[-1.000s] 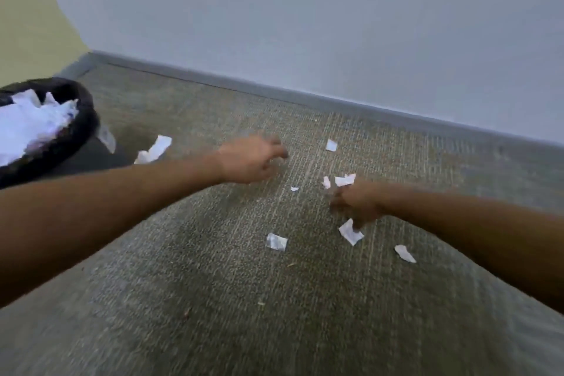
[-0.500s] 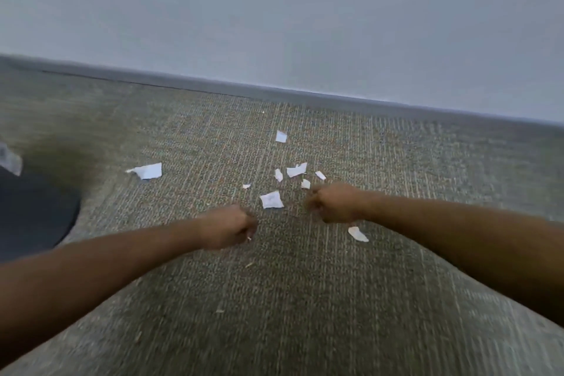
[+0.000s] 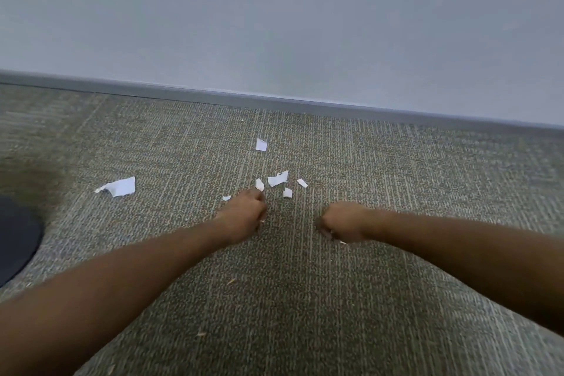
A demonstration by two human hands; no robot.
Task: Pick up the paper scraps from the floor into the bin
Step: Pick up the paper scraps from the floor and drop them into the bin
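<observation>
Several white paper scraps lie on the grey-green carpet: a big one [image 3: 119, 186] at the left, one [image 3: 261, 144] farther out near the wall, and a small cluster [image 3: 278, 178] just beyond my hands. My left hand [image 3: 244, 214] is a closed fist on the carpet below the cluster, with a white sliver showing under its fingers. My right hand [image 3: 345, 223] is also closed, knuckles down, with a bit of white paper at its lower edge. Only a dark curved part of the black bin [image 3: 15, 241] shows at the left edge.
A pale wall with a grey baseboard [image 3: 274, 101] runs across the far side of the carpet. Tiny bits of debris dot the carpet near me.
My left hand moved forward and right onto the spot where a scrap lay. My right hand dropped back over another scrap. Neither scrap is in sight now.
</observation>
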